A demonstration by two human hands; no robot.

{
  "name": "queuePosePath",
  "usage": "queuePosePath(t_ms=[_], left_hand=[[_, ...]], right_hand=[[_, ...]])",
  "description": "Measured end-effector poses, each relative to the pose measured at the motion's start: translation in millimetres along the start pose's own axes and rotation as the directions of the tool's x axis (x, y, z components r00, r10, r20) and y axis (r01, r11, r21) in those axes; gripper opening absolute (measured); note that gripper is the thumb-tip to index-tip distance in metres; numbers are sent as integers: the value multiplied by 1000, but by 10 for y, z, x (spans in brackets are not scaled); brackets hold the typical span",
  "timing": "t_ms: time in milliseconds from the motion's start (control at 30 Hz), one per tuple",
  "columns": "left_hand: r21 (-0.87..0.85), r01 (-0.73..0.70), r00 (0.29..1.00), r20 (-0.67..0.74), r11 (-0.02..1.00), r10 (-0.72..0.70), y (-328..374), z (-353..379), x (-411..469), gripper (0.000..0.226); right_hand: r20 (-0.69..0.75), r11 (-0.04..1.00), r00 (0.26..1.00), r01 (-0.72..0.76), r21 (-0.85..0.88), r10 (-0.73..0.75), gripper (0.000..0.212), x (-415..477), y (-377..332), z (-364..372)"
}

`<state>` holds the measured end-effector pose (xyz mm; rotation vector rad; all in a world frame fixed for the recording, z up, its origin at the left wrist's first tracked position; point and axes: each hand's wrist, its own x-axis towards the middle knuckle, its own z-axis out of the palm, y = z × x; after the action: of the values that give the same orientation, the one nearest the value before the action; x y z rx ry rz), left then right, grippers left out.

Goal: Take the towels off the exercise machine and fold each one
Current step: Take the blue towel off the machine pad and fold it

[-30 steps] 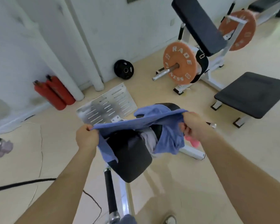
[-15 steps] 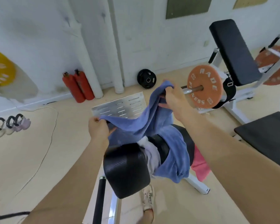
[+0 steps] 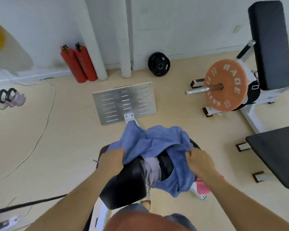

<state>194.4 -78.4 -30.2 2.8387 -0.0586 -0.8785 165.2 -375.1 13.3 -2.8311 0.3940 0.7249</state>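
Both hands grip the rumpled blue towel [image 3: 158, 142] draped over black pads [image 3: 123, 185].

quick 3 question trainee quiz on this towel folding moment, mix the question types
1. True or false: both hands grip the blue towel.
2. Which towel lies between the two black pads? A) pale grey B) yellow C) green
3. Fill in: the pink towel shows just below the ___ forearm.

Key: 1 true, left hand and right hand each pinch an edge. 2 A, the pale grey towel. 3 right.
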Motion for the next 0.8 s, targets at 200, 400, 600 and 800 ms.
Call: queuePosePath(t_ms=[200,400,600,800], left_hand=[[-292,244,967,-3,925,-257,-84,96,-52,22],[-420,541,806,13,728,-591,-257,345,-61,41],[-459,612,778,201,644,-596,-490,261,-17,49],[-663,399,839,-14,633,-544,-261,-56,107,20]], right_hand=[[276,535,925,-377,756,262,15,91,308,150],[248,321,894,-376,870,374,22,221,171,105],[-14,752,972,-172,636,234,28,317,142,22],[-122,971,987,127,204,-103,33,491,-47,-455]])
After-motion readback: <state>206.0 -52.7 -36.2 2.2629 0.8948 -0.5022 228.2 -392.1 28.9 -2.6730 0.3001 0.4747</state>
